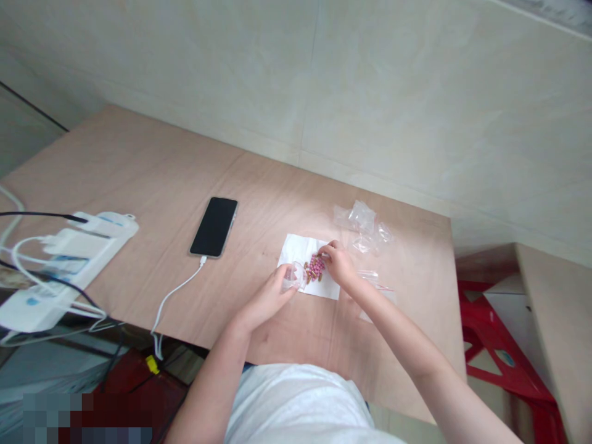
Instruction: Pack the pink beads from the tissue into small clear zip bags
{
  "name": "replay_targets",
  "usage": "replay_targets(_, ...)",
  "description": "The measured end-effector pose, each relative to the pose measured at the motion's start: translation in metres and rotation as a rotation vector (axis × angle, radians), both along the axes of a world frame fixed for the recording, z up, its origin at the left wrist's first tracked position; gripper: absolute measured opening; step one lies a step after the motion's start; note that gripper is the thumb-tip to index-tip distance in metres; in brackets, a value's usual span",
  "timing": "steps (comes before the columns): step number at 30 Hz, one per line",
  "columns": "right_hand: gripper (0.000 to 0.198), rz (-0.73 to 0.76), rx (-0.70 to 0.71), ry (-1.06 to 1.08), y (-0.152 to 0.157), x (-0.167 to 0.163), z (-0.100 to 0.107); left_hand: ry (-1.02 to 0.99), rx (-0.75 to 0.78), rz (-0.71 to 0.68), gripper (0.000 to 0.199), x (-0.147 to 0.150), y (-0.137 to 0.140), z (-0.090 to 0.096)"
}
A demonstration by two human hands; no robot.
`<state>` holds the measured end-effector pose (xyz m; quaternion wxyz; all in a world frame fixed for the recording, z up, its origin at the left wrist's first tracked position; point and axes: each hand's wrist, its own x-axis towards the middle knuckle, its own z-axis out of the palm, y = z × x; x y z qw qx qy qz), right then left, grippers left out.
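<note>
Here, two hands work over a heap of small pink beads (pixel 316 267) on a white sheet (pixel 296 251) on a wooden table (pixel 152 185).

The right hand (pixel 340 262) pinches at the beads with curled fingertips; the left hand (pixel 272 295), fingers closed, grips a small clear bag (pixel 292 277) just beside the heap. More bags (pixel 361 223) lie behind; a phone (pixel 214 226) and power strip (pixel 65 259) sit well left.

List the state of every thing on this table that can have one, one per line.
phone: screen dark, face up, white cable plugged in
power strip: several plugs in it
white paper: lying flat under the small pieces
pink and brown pieces: heaped loose on the paper
small clear bag: held by left hand
right hand: fingertips on the pieces
spare clear bags: lying loose, apparently empty
</note>
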<state>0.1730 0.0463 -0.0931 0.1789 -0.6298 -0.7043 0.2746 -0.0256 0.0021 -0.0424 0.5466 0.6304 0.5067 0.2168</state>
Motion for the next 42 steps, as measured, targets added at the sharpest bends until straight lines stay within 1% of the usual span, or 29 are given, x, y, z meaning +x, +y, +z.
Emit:
replay_targets(6, 0.016, -0.042, -0.013, 0.007, -0.002, 0.003, -0.001, 0.018, 0.008, 0.005, 0.025, 0.002, 0.003, -0.003)
replay_targets(14, 0.020, -0.032, 0.011, 0.011, -0.007, -0.001, 0.002, 0.053, -0.001, 0.003, 0.025, 0.002, 0.005, -0.010)
replay_targets(20, 0.009, -0.033, 0.020, 0.028, -0.003, -0.005, -0.004, 0.063, 0.021, -0.003, 0.026, 0.002, 0.003, -0.011)
replay_targets(26, 0.009, -0.072, -0.064, 0.013, 0.003, -0.007, -0.007, 0.085, 0.042, -0.028, 0.024, 0.003, 0.004, -0.011)
replay_targets(31, 0.010, -0.080, -0.075, 0.070, 0.005, -0.002, -0.007, 0.100, 0.042, -0.026, 0.025, 0.002, 0.003, -0.013)
replay_targets(33, 0.007, -0.114, -0.084, 0.108, 0.003, 0.001, 0.000, 0.103, 0.045, -0.033, 0.026, 0.001, 0.003, -0.013)
replay_targets(36, 0.004, -0.163, -0.073, 0.254, -0.006, 0.001, 0.022, 0.098, 0.056, -0.038, 0.025, 0.003, 0.003, -0.013)
replay_targets(37, 0.004, -0.154, -0.061, 0.313, -0.010, -0.001, 0.032, 0.097, 0.059, -0.040, 0.025, 0.004, 0.003, -0.013)
replay_targets(39, 0.002, -0.077, -0.072, 0.393, -0.020, -0.009, 0.051, 0.093, 0.061, -0.039, 0.024, 0.006, 0.004, -0.012)
replay_targets(42, 0.004, 0.014, -0.051, 0.393, -0.033, -0.024, 0.070, 0.070, 0.066, -0.038, 0.024, 0.011, 0.004, -0.011)
